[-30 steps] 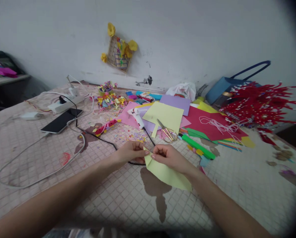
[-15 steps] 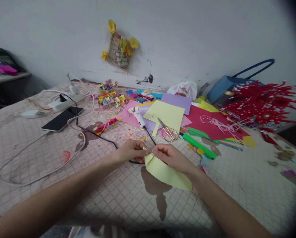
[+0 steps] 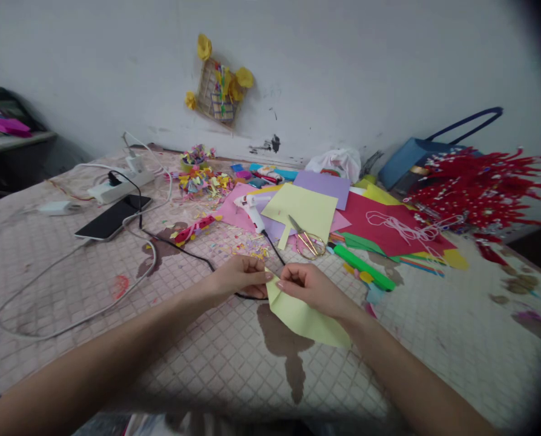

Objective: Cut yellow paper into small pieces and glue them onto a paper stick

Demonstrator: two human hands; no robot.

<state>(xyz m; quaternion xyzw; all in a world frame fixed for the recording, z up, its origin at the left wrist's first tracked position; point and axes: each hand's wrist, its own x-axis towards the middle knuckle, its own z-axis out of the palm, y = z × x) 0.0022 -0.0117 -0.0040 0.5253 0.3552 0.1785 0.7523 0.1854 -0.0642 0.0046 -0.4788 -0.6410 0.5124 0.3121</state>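
Observation:
A piece of pale yellow-green paper (image 3: pixel 307 320) hangs between my two hands above the table, with a fold near its upper left corner. My left hand (image 3: pixel 245 275) pinches that corner between thumb and fingers. Close to its right, my right hand (image 3: pixel 313 287) grips the paper's upper edge, fingers curled. Part of the edge is hidden by my fingers. Beyond my hands lie gold-handled scissors (image 3: pixel 310 244) on a pale yellow sheet (image 3: pixel 304 209), and a white glue gun (image 3: pixel 251 212) with a black cord.
Coloured paper sheets (image 3: pixel 379 224), white string (image 3: pixel 400 229) and a green utility knife (image 3: pixel 365 268) lie at the right, near red tinsel-like stems (image 3: pixel 474 188). At the left are a phone (image 3: pixel 115 219), a power strip (image 3: pixel 120 186) and loose cables. Paper scraps (image 3: pixel 204 181) lie at the back.
My fingers have shifted slightly along the upper edge of the paper, and the thumbs sit a little differently. The paper has moved a little; everything else stays in place.

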